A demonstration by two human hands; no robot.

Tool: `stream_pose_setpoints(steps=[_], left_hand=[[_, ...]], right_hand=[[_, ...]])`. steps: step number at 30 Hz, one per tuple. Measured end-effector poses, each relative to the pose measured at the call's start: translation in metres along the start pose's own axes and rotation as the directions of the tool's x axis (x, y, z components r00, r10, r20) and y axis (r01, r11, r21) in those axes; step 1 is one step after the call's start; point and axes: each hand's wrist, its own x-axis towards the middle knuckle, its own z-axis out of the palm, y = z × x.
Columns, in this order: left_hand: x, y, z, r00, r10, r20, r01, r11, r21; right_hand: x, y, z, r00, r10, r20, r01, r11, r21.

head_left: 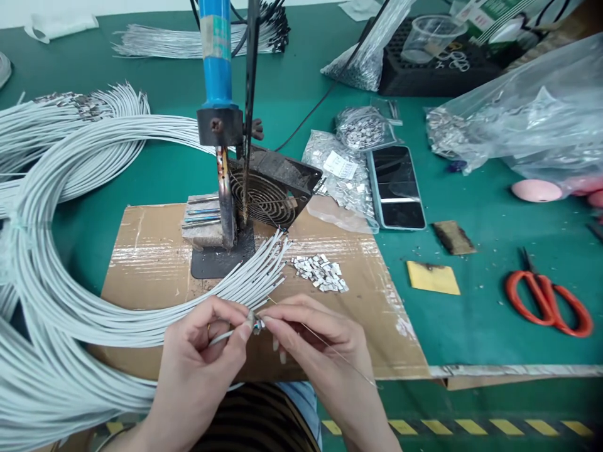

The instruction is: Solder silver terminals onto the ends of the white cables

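Note:
My left hand (203, 351) pinches the end of one thin white cable (221, 337) near the front edge of a cardboard sheet (151, 251). My right hand (313, 336) pinches a small metal connector (258, 324) at that cable's tip, and a thin solder wire (336, 355) runs across its fingers. The two hands meet fingertip to fingertip. Behind them lies a fanned bundle of white cables (245, 276) and a small pile of metal connectors (320, 273).
A soldering iron with a blue handle (215, 56) stands in a holder beside a small black fan (268, 194). Large coils of white cable (42, 251) fill the left. A phone (396, 186), bags of connectors (518, 119), sponges and orange scissors (549, 301) lie on the green table at right.

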Motion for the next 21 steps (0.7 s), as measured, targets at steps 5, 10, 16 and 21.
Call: stream_pose_setpoints(steps=[5, 10, 16, 21], left_hand=[[-0.001, 0.004, 0.005, 0.999, -0.019, -0.039, 0.020, 1.000, 0.005], [0.000, 0.003, 0.005, 0.998, -0.027, -0.049, 0.028, 0.999, 0.017], [0.002, 0.000, 0.007, 0.999, -0.002, -0.053, 0.004, 0.999, 0.044], [0.006, 0.000, 0.008, 0.992, 0.007, -0.129, 0.003, 0.997, 0.078]], right_hand=[[0.001, 0.001, -0.002, 1.000, -0.024, 0.007, 0.024, 1.000, -0.016], [0.000, 0.000, -0.003, 1.000, 0.001, 0.021, 0.000, 0.998, -0.058], [-0.004, 0.003, -0.002, 0.996, -0.076, -0.034, 0.068, 0.976, -0.206], [-0.012, 0.005, 0.004, 0.991, -0.055, -0.120, 0.020, 0.961, -0.275]])
